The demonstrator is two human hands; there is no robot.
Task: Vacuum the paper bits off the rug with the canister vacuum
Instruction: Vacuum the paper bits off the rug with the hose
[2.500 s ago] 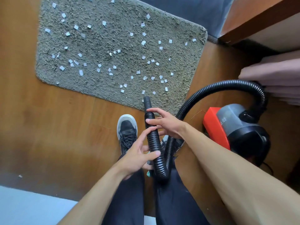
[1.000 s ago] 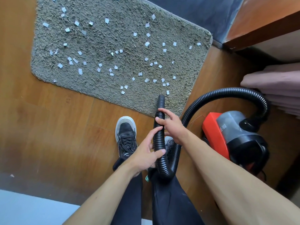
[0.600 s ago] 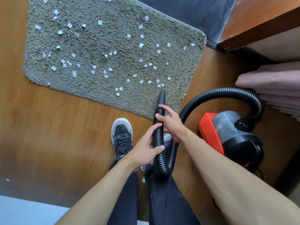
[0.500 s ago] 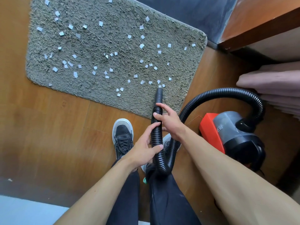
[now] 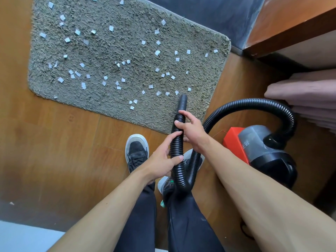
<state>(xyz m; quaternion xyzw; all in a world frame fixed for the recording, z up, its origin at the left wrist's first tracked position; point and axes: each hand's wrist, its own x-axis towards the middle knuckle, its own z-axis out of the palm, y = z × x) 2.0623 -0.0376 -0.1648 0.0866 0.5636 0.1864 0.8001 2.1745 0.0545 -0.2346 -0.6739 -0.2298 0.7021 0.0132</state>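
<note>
A grey shaggy rug [image 5: 112,110] lies on the wooden floor, strewn with several small white paper bits [image 5: 157,52]. A red, grey and black canister vacuum [image 5: 258,148] stands to the right of my feet. Its black ribbed hose [image 5: 254,103] arcs up from the canister, loops down by my legs and rises to a smooth nozzle [image 5: 182,103] whose tip hovers over the rug's near right part. My right hand [image 5: 192,130] grips the hose just behind the nozzle. My left hand [image 5: 161,160] holds the hose lower down.
My two black sneakers [image 5: 137,153] stand on the wooden floor [image 5: 54,146] just before the rug's near edge. Folded pink fabric [image 5: 309,99] and a wooden furniture edge [image 5: 291,33] are at the right. A dark blue surface [image 5: 209,13] borders the rug's far side.
The nozzle has moved forward from the rug's near edge onto its near right part. A few paper bits near the tip are gone. Both hands keep their hold.
</note>
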